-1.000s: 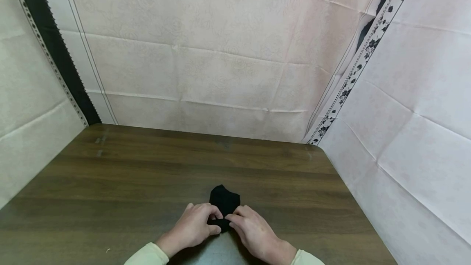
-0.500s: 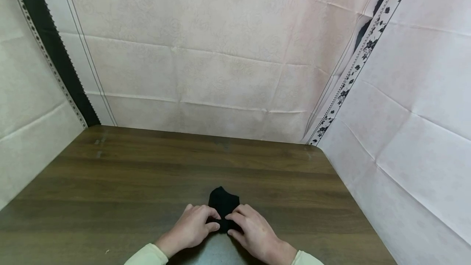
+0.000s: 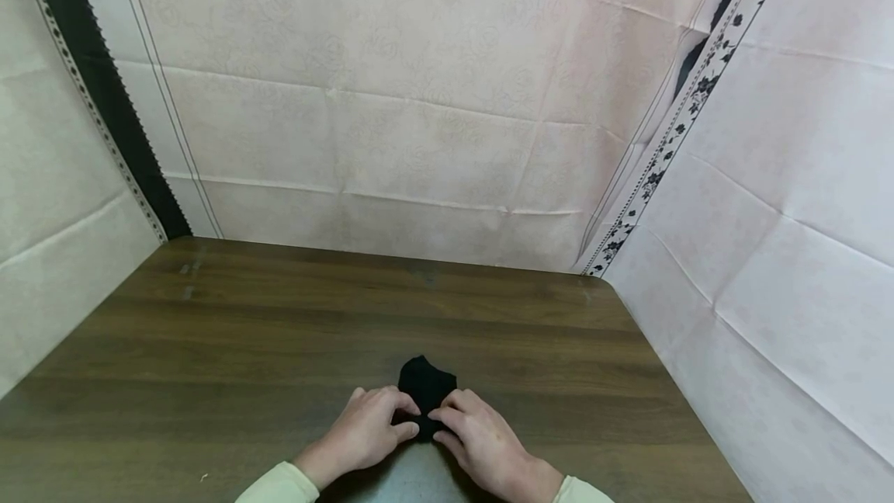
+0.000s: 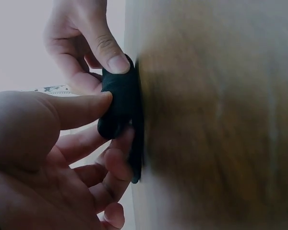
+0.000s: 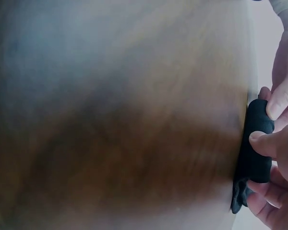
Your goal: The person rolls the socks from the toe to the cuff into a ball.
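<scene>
A small black cloth [image 3: 426,383], sock-like in size, lies on the table with its far part flat and its near end rolled up. In the left wrist view the roll [image 4: 119,98] is a thick tube with a flat layer beneath it. My left hand [image 3: 369,427] grips the roll's left end, thumb on the near side and fingers curled over the far side. At the other end my right hand [image 3: 483,441] holds it the same way. The right wrist view shows both thumbs pressed on the roll [image 5: 255,160], a loose fold hanging out at its end.
The brown wood-grain table [image 3: 293,317] reaches back to a pale cloth wall [image 3: 419,138]. More cloth hangs at left and at right [image 3: 789,270], with a floral border strip [image 3: 653,169]. A tiny pale scrap [image 3: 204,477] lies at the front left.
Over the last second both thumbs have shifted slightly on the roll, the right one a little nearer the body. Hands and cloth otherwise stay in place.
</scene>
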The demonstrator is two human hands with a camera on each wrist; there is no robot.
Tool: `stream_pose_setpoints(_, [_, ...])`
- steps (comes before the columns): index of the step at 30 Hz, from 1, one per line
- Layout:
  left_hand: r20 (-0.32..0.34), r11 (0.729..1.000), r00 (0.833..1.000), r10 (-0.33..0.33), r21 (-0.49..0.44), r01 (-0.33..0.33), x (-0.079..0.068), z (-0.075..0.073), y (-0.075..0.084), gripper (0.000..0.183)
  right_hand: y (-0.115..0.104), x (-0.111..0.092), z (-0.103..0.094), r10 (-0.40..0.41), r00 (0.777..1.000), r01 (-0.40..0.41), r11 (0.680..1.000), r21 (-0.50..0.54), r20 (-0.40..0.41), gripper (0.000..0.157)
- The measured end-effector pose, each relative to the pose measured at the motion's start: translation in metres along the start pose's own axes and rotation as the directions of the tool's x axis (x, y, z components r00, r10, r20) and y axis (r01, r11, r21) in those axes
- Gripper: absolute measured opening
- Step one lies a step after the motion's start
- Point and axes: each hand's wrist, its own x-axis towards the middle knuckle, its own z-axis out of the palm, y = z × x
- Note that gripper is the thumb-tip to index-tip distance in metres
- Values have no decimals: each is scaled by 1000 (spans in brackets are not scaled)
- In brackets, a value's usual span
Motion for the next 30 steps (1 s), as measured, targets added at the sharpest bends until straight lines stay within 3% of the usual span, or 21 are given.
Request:
stream_pose_setpoints(11, [-24,1000,1000,7,-20,-7,1,1,1,25,-1,0,-1,-21,1000,21,999,-25,4,21])
stream_pose_setpoints(23, [-13,1000,1000,10,2,-10,1,0,0,16,2,0,1,-23,1000,23,1000,-15,2,22])
stream_pose_setpoints(30, [9,1000,1000,6,-1,-6,1,-1,-1,11,2,0,2,-27,998,27,1000,0,-57,18])
